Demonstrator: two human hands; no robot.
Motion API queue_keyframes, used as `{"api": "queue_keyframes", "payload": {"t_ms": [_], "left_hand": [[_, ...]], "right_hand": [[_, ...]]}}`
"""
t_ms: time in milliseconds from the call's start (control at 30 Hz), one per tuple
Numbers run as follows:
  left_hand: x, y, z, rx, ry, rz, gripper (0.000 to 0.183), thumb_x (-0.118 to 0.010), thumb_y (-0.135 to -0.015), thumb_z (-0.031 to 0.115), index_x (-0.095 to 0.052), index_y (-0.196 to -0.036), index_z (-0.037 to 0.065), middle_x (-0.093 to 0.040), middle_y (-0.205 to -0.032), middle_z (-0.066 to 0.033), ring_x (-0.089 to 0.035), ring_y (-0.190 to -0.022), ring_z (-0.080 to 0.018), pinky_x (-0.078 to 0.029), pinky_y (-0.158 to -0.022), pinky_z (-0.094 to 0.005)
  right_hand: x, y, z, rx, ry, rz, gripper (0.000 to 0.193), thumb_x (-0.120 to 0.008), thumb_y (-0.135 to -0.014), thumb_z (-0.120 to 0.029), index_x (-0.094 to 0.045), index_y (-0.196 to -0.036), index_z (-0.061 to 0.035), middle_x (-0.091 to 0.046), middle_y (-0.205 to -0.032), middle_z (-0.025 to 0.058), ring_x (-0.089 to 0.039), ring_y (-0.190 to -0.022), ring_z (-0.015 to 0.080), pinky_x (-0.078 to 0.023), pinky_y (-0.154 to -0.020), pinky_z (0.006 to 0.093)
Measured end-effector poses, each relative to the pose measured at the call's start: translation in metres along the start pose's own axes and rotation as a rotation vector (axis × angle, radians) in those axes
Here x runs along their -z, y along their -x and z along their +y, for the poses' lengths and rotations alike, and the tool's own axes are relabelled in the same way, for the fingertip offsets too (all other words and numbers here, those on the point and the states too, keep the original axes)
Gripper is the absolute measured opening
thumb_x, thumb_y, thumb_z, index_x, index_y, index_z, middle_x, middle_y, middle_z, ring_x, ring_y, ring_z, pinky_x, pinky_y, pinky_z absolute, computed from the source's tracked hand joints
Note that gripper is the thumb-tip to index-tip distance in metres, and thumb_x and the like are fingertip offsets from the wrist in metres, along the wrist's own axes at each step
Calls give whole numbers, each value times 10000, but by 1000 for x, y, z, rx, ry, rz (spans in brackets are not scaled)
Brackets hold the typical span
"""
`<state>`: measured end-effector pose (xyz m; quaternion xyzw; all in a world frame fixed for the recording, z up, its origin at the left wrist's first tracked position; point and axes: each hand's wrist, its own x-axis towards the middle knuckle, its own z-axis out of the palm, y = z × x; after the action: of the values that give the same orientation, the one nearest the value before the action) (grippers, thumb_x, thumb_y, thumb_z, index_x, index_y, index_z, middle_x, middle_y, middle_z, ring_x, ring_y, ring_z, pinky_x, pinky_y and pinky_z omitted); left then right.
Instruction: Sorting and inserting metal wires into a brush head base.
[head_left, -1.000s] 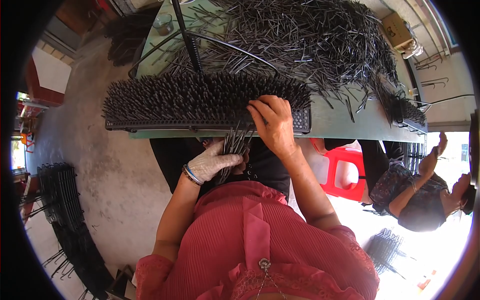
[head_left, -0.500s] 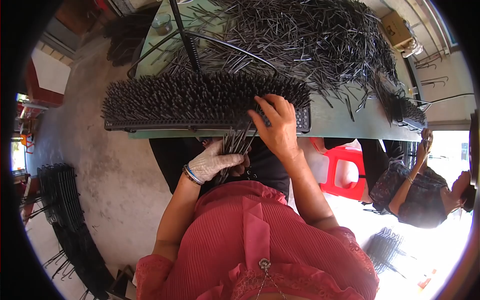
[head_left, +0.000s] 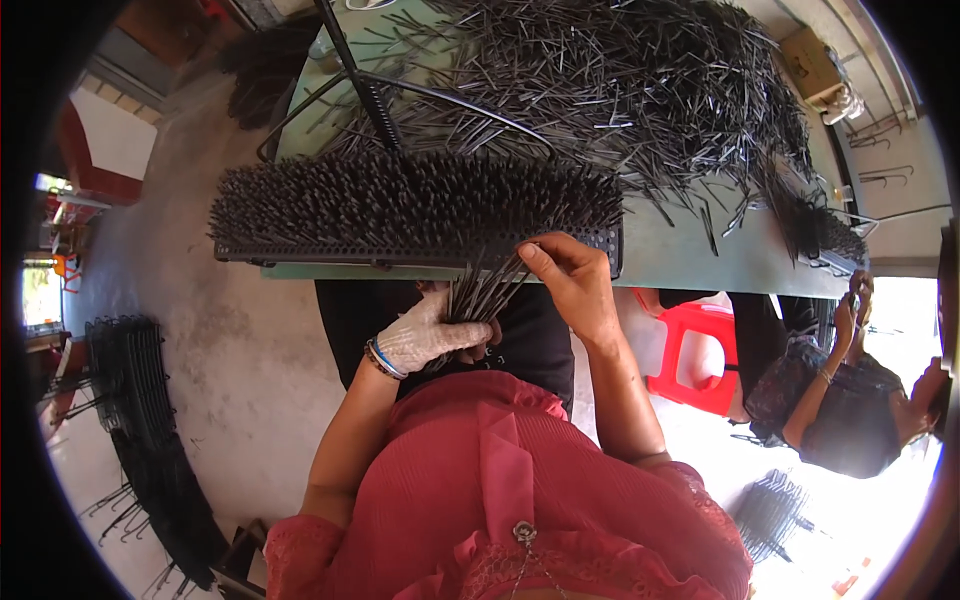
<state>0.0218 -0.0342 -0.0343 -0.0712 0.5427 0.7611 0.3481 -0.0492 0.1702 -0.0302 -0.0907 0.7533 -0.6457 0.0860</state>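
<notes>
My left hand (head_left: 425,333), in a whitish glove with bare-looking fingertips, is closed round a bundle of thin black rods (head_left: 483,293) below the table's near edge. Thumb and fingertips of my bare right hand (head_left: 572,280) are pinched together at the upper ends of that bundle, on a rod. Just beyond both hands stands a long black perforated rack (head_left: 400,250), densely filled with upright black rods (head_left: 400,200). At its right end some holes show with no rods in them. The lower part of the bundle is hidden by my left hand.
A large heap of loose black rods (head_left: 640,90) covers much of the green table (head_left: 690,245). A black metal frame (head_left: 370,100) rises behind the rack. At right are a red stool (head_left: 700,355) and another person (head_left: 850,400). Black hooked racks (head_left: 130,400) stand on the left floor.
My right hand has drawn back from the rack's upright rods to the bundle's upper ends. The left hand keeps its hold, and the view has shifted slightly.
</notes>
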Motion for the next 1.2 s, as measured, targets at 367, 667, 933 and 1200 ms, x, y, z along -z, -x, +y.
{"api": "queue_keyframes", "payload": {"t_ms": [367,667,933,1200], "left_hand": [[-9,-1,-12,-20,97,92,443,-696,-839,252,-537,-1189,31,-622,-867,-46,-556,-668,-102,-447,-563,-247],[8,5,-25,19,127,5,488,-689,-862,279,-519,-1239,17,-621,-895,-52,-561,-702,-108,-466,-619,-241],[32,-1,-25,36,70,-218,344,-684,-863,277,-568,-1091,46,-615,-845,-14,-574,-673,-89,-453,-599,-219],[48,-3,-33,19,117,-266,430,-659,-890,262,-525,-1224,27,-643,-874,-41,-599,-678,-95,-485,-591,-235]], "right_hand": [[8,-31,-7,-53,-66,-17,236,-648,-936,-169,-668,-1020,52,-678,-822,28,-583,-747,49,-477,-679,212],[15,-36,-20,19,-68,171,228,-615,-957,-168,-668,-1041,37,-662,-832,19,-589,-745,72,-478,-690,221],[-8,-22,-25,130,286,264,150,-604,-940,-101,-660,-1038,-2,-696,-921,86,-644,-867,140,-489,-791,266],[-17,-15,-23,230,433,254,131,-611,-906,-45,-657,-1026,-17,-685,-942,98,-644,-873,223,-495,-792,305]]}}
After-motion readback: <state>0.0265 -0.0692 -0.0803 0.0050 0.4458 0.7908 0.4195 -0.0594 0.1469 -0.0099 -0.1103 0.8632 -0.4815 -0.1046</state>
